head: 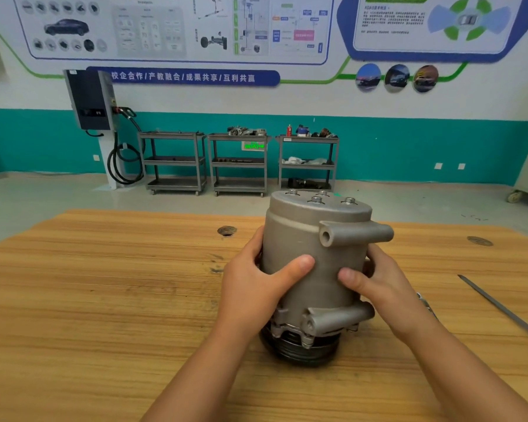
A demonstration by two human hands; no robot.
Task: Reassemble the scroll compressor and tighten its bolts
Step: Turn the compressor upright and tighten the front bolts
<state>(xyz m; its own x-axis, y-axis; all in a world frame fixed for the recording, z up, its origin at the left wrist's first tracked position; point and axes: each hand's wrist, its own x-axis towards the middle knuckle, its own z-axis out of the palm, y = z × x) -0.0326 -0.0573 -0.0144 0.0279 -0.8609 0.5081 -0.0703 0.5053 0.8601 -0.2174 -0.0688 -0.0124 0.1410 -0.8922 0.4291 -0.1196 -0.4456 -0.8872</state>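
Note:
The grey scroll compressor [311, 236] stands upright on the wooden table [104, 300], black pulley [302, 350] downward. Several bolts [316, 199] stick up from its flat top cover. Two round ports jut out to the right, one high and one low. My left hand [256, 278] grips the housing from the left, thumb across the front. From the right, my right hand [375, 281] grips the same housing, thumb on the front and fingers hidden behind it.
A long thin metal tool [500, 309] lies on the table at the right. A small metal part [424, 301] peeks out behind my right wrist. Two round holes [226, 230] mark the tabletop. Three metal carts [238, 162] stand by the far wall.

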